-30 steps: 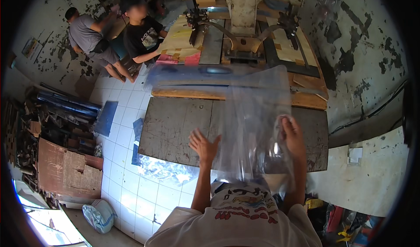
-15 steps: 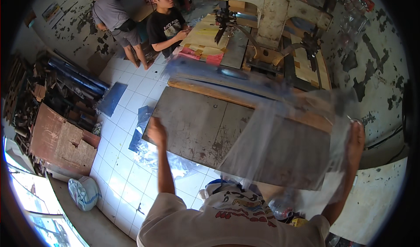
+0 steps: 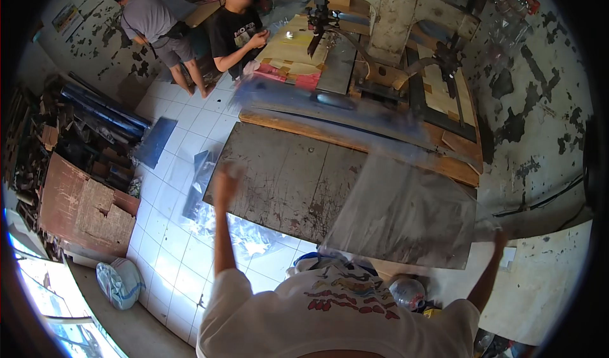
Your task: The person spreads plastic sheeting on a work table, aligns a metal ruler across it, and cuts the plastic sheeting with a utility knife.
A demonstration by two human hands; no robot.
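Note:
A clear plastic sheet [image 3: 406,212] lies across the right half of the grey scratched tabletop [image 3: 279,180]. Beyond the table's right end, my right hand [image 3: 499,237] is closed on the sheet's near right corner, which stretches out thinly toward it. Over the left end of the tabletop is my left hand [image 3: 227,179], raised and smeared by motion, so its fingers cannot be read. Along the far side, behind a wooden strip [image 3: 298,128], runs a blurred bluish plastic layer [image 3: 323,107].
A large metal press [image 3: 390,34] stands behind the table. A co-worker in a black shirt [image 3: 238,34] stands at its left, another in grey [image 3: 152,15] farther back. Scrap wood [image 3: 89,199] and a white sack [image 3: 120,283] are at left; clear plastic [image 3: 238,234] lies on the tiled floor.
My right hand has come down and nearer, lowering the plastic sheet from a raised, billowing position onto the tabletop. The left hand has shifted only slightly. The co-worker in grey has bent forward.

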